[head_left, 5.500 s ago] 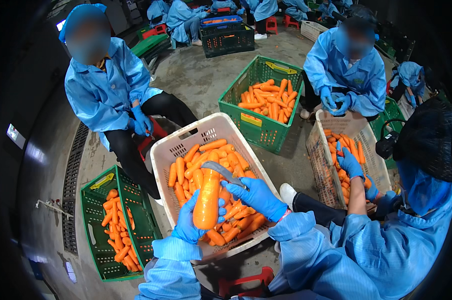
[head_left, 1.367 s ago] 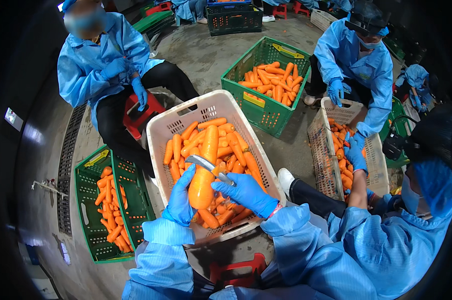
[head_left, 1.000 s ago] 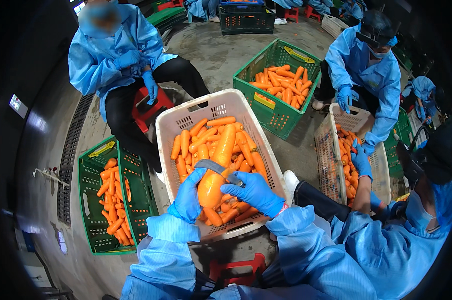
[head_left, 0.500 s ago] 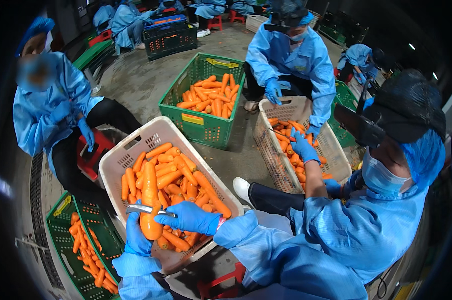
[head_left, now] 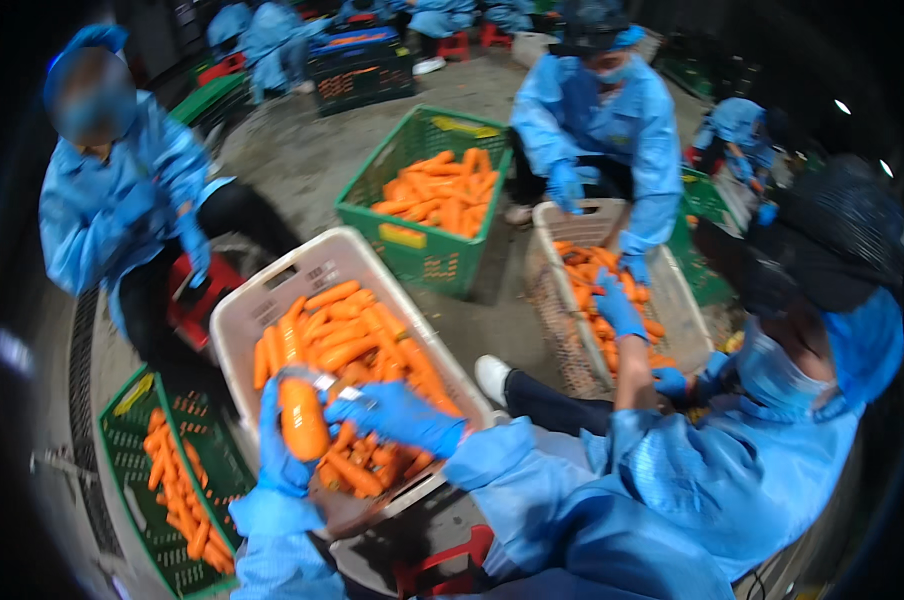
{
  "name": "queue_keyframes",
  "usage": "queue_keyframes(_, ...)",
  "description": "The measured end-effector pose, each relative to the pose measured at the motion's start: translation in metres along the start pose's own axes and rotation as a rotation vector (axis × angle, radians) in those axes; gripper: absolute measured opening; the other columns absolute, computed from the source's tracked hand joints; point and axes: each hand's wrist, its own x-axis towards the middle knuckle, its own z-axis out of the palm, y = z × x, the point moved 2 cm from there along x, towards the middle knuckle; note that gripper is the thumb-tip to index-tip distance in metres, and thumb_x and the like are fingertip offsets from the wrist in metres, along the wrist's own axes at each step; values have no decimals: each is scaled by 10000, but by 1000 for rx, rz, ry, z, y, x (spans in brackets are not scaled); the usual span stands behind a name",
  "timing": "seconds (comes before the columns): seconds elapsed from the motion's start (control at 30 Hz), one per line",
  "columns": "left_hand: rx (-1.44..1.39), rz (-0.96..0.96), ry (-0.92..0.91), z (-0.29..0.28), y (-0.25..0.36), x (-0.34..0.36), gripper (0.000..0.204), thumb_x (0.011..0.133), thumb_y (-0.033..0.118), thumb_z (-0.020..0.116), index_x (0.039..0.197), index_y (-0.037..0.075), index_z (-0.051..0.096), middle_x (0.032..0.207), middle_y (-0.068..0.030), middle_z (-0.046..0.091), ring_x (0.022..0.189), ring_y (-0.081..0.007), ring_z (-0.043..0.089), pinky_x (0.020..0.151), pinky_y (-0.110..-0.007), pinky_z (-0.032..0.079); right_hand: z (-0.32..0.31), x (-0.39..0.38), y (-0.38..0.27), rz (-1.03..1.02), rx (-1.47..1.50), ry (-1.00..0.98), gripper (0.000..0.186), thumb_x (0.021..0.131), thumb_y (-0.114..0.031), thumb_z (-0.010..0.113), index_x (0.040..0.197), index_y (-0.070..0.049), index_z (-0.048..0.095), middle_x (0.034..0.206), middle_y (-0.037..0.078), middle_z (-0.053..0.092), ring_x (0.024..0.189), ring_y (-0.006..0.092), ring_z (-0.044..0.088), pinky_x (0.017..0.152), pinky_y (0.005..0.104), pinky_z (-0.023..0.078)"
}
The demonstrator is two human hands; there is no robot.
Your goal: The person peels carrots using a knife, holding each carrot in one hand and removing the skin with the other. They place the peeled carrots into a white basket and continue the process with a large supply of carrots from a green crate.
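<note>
The picture is smeared by motion, so the small metal tool [head_left: 334, 388] in the right hand [head_left: 397, 415] cannot be made out clearly; only a pale glint shows at its tip, just beside the top of the carrot [head_left: 303, 418]. The right grip is curled shut around that tool. The left hand [head_left: 277, 445] has its grip wrapped around the carrot, holding it upright over the near left corner of the beige crate [head_left: 272, 295], whose near edge is hidden behind both blue-gloved hands and sleeves. The beige crate is heaped with carrots. At its left on the floor, a green crate [head_left: 122, 415] holds a thinner layer of carrots, cut off toward the lower edge. Beyond the far right corner stands another green crate [head_left: 412, 240] full of carrots. At the right, a pale mesh crate [head_left: 562, 220] with carrots is partly covered by two other people's gloved hands.
</note>
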Motion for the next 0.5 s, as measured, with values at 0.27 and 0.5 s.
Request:
queue_keyframes(0.27, 57, -118, 17, 24, -3, -13, 503, 912, 397, 505, 1227, 6, 476, 954, -168, 626, 811, -291, 656, 672, -404, 580, -19, 5, -11, 96, 67, 198, 346, 820, -381, 675, 968, -71, 633, 707, -11, 554, 599, 57, 497, 520, 220, 416)
queue_keyframes(0.5, 202, -87, 21, 27, -10, -17, 522, 882, 366, 471, 1218, -33, 465, 1039, -215, 593, 902, -358, 628, 814, -494, 528, -1, 4, -15, 7, 120, 123, 312, 823, -341, 683, 982, -80, 620, 730, -20, 554, 609, 51, 478, 523, 218, 409)
